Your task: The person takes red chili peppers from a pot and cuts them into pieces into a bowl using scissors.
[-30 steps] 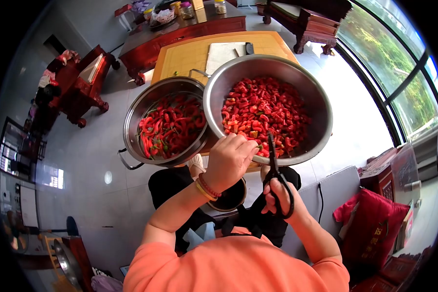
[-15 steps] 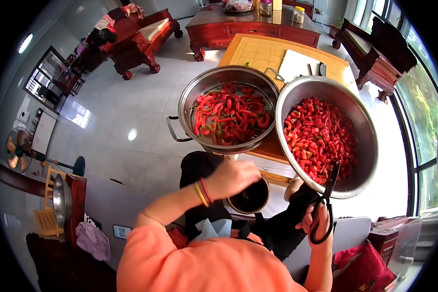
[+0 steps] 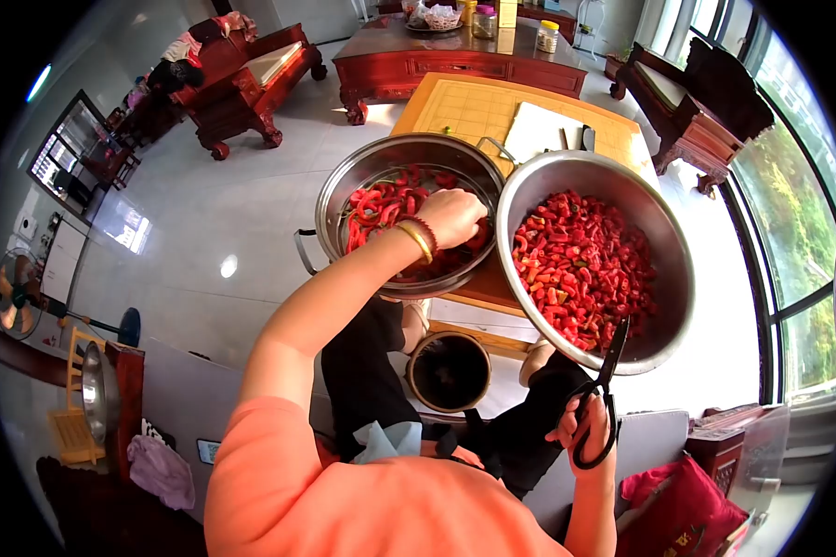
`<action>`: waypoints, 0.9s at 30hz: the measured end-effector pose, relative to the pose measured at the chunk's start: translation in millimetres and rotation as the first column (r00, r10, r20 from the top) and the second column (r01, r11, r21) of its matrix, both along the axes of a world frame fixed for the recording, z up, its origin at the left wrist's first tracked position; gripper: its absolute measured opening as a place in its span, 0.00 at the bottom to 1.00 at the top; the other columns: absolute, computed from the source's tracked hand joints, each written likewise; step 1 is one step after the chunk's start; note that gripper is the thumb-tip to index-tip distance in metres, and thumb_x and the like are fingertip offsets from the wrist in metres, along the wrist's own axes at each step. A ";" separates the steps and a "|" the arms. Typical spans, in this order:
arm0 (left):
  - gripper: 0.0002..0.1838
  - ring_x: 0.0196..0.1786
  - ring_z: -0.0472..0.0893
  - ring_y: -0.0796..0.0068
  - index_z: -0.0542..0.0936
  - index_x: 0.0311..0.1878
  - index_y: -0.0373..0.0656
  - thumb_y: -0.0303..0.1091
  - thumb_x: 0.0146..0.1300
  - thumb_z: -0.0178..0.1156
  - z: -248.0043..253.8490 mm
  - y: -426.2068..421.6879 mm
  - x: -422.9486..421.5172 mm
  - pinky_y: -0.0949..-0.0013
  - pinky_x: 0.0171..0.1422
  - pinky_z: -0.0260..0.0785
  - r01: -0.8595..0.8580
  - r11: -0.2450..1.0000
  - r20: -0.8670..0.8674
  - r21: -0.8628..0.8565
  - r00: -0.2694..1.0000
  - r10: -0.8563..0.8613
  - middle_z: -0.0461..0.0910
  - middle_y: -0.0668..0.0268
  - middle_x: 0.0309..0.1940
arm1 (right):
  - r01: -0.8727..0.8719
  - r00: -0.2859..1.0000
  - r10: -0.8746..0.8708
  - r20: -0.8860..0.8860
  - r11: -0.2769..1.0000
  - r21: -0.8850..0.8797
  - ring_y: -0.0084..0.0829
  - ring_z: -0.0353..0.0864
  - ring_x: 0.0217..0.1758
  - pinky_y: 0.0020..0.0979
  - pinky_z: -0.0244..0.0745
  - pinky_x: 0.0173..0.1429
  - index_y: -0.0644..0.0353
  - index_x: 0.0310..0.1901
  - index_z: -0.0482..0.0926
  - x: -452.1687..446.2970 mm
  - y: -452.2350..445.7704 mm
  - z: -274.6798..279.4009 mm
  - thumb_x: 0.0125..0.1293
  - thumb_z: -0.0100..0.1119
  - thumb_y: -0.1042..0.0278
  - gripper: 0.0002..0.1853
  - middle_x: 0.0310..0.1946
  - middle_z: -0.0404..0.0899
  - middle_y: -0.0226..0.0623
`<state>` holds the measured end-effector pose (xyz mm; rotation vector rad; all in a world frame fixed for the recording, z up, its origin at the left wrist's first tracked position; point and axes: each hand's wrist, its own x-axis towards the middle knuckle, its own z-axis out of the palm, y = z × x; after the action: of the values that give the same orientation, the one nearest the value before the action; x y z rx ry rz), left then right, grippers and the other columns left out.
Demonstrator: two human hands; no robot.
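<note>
My left hand (image 3: pixel 452 218), with a gold bangle and a red bracelet at the wrist, reaches over the two-handled steel pot (image 3: pixel 330 237). Its fingers curl downward above the whole red chili peppers (image 3: pixel 381 209); anything between them is hidden. My right hand (image 3: pixel 581 425) grips black scissors (image 3: pixel 608 367) by the handles, blades pointing up. The scissor tips overlap the near rim of the large steel basin (image 3: pixel 673 306). Cut red chili pieces (image 3: pixel 585 260) spread across the basin's bottom.
Between my legs stands a dark round bin (image 3: pixel 449 373). Pot and basin rest on a wooden table (image 3: pixel 446 97), with a white board (image 3: pixel 534 130) and a dark-handled knife (image 3: pixel 587 137) behind. A phone (image 3: pixel 208 451) lies at left, a fan (image 3: pixel 17 292) beyond.
My left hand has moved up and forward from above the bin into the pot's opening. My right hand still holds the scissors near the basin. The view has shifted slightly.
</note>
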<state>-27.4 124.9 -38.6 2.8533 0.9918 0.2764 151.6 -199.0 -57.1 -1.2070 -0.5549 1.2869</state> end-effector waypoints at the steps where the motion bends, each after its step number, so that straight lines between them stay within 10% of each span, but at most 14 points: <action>1: 0.07 0.43 0.77 0.55 0.80 0.29 0.39 0.29 0.50 0.54 -1.4 -1.6 4.4 0.56 0.47 0.69 -0.019 1.000 -0.048 0.012 0.999 0.020 0.78 0.55 0.33 | 0.002 1.000 -0.002 0.002 1.000 0.003 0.20 0.60 0.14 0.26 0.73 0.24 0.61 0.35 0.67 0.7 -0.4 0.7 0.68 0.40 0.44 0.23 0.16 0.60 0.28; 8: 0.07 0.44 0.76 0.54 0.80 0.28 0.38 0.26 0.49 0.52 -28.5 -5.0 7.4 0.54 0.48 0.68 0.057 0.960 -0.147 0.273 0.989 -0.018 0.76 0.55 0.36 | -0.026 0.996 0.029 -0.086 0.999 0.037 0.21 0.64 0.16 0.28 0.78 0.28 0.61 0.37 0.68 4.6 -2.6 -3.1 0.70 0.40 0.47 0.22 0.17 0.63 0.28; 13: 0.08 0.41 0.78 0.53 0.81 0.28 0.42 0.32 0.51 0.54 -6.8 9.8 2.8 0.55 0.45 0.70 -0.158 0.986 0.092 -0.054 0.982 0.163 0.76 0.55 0.33 | -0.046 0.995 0.051 -0.086 0.997 0.061 0.21 0.64 0.17 0.28 0.78 0.29 0.61 0.38 0.68 3.5 -3.0 -8.0 0.70 0.40 0.47 0.21 0.18 0.63 0.28; 17: 0.08 0.42 0.80 0.53 0.83 0.28 0.42 0.30 0.50 0.54 -8.1 10.0 14.3 0.56 0.48 0.70 -0.278 0.961 -0.235 0.013 0.933 0.273 0.81 0.52 0.34 | -0.060 0.994 0.064 -0.087 0.997 0.045 0.21 0.65 0.17 0.28 0.77 0.30 0.61 0.38 0.68 1.3 -3.2 -10.8 0.70 0.40 0.47 0.21 0.18 0.63 0.28; 23: 0.09 0.43 0.81 0.57 0.83 0.29 0.42 0.26 0.52 0.52 -39.6 3.8 26.7 0.58 0.49 0.67 -0.287 0.948 -0.130 0.140 0.944 0.305 0.81 0.54 0.35 | -0.053 0.994 0.059 -0.095 0.996 0.065 0.22 0.64 0.18 0.28 0.77 0.30 0.61 0.38 0.68 -0.8 -6.9 -7.4 0.70 0.40 0.48 0.21 0.18 0.63 0.29; 27: 0.10 0.45 0.80 0.53 0.82 0.33 0.36 0.25 0.51 0.53 -24.3 4.7 21.3 0.54 0.49 0.68 -0.318 0.942 -0.251 -0.106 0.925 0.285 0.80 0.48 0.37 | -0.051 0.994 0.058 -0.092 0.996 0.073 0.22 0.65 0.18 0.28 0.77 0.30 0.61 0.38 0.68 1.1 -7.7 -8.0 0.70 0.41 0.48 0.21 0.18 0.63 0.29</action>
<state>-6.0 129.7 -63.0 2.6356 1.4363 -0.1083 152.7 -206.7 -65.1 -1.0736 -0.5636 1.3522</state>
